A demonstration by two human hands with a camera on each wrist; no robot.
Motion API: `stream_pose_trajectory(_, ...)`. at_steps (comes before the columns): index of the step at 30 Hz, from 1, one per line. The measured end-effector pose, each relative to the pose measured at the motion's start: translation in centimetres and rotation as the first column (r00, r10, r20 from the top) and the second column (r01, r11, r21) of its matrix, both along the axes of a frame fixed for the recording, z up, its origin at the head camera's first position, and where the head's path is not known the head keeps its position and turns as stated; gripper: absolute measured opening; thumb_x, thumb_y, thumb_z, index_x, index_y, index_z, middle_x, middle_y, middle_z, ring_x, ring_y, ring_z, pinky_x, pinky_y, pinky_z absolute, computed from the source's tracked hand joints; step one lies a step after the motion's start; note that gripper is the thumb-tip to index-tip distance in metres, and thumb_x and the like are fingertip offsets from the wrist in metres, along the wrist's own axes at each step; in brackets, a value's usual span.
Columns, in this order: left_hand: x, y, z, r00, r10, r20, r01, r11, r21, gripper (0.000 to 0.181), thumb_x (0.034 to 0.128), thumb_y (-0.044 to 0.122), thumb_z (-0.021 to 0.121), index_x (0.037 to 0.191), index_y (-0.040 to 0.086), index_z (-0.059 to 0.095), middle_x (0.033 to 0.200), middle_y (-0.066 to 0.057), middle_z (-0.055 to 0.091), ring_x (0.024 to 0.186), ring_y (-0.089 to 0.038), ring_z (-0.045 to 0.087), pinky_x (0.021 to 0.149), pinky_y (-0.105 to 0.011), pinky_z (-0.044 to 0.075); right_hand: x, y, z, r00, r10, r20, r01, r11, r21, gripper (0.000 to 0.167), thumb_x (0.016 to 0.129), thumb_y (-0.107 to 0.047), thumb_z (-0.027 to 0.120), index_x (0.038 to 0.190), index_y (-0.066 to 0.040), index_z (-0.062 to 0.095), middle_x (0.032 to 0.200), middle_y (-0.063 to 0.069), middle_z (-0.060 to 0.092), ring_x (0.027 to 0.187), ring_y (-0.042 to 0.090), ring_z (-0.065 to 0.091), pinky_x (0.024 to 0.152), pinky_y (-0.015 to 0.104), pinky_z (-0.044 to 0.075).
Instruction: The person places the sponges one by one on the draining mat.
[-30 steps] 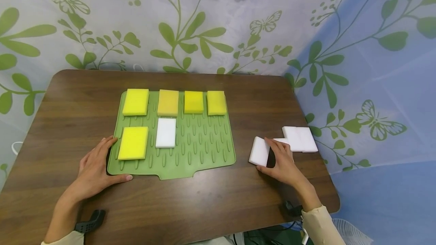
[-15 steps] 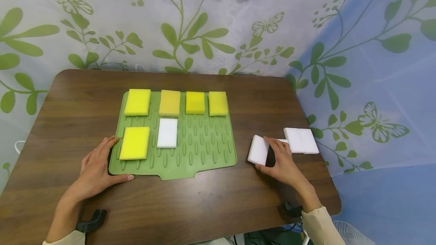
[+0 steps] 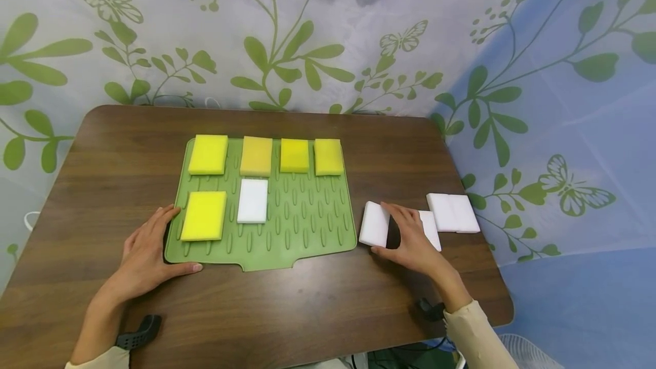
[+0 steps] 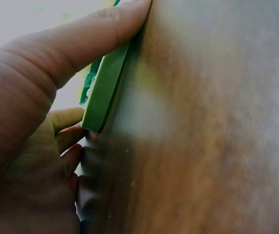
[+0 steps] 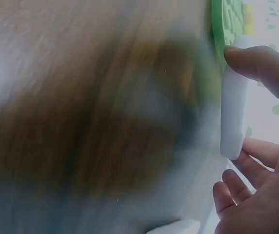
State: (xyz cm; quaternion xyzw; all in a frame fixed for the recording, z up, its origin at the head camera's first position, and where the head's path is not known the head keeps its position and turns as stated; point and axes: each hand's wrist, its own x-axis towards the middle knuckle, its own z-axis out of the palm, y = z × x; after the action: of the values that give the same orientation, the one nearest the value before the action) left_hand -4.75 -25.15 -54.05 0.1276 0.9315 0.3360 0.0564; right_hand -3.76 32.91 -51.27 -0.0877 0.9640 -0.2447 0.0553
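So the right hand has a flat white foam-looking rectangular block pinched, thumb at one end and fingertips at the other, opened only as wide as the block. It's just beside the right edge of a green ribbed plastic-looking mat; can't tell if it's touching the brown wood-look table. The head view gives the layout, but the right wrist view shows the block nearly edge-on, so you see how slim it is. Meanwhile the left hand is spread around the mat's near left corner, fairly straight thumb along the near edge; the left wrist view adds the rim's thickness. Up on the mat sit five yellow spongy blocks and one white block. Off to the right, the right hand partly hides another loose white block, with two more white blocks side by side beyond it. Behind the table hangs a pale leaf-print sheet.
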Motion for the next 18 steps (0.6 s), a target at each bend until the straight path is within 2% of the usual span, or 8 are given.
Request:
stream_pose_trajectory(11, 0.0, -0.1, -0.1, 1.000, 0.003, -0.003, -0.003, 1.000, 0.001, 0.134, 0.0698, 0.045, 0.101, 0.171, 0.008, 0.021, 0.174, -0.028, 0.025, 0.165, -0.052, 0.013, 0.108, -0.079, 0.016, -0.9, -1.8, 0.1, 0.998, 0.055, 0.008, -0.055, 0.998, -0.008, 0.107, 0.077, -0.048, 0.095, 0.166, -0.021, 0.040, 0.164, 0.013, 0.047, 0.141, 0.038, 0.040, 0.112, 0.064, 0.042)
stream_pose_trajectory(18, 0.0, 0.0, -0.1, 1.000, 0.003, 0.004, -0.003, 1.000, 0.003, 0.133, 0.0703, 0.046, 0.100, 0.171, 0.009, 0.021, 0.174, -0.028, 0.024, 0.165, -0.052, 0.013, 0.109, -0.079, 0.016, -1.4, -3.0, 0.1, 0.997, 0.070, 0.032, -0.070, 0.998, 0.006, 0.107, 0.079, -0.053, 0.092, 0.166, -0.022, 0.039, 0.164, 0.013, 0.046, 0.143, 0.037, 0.040, 0.112, 0.068, 0.044)
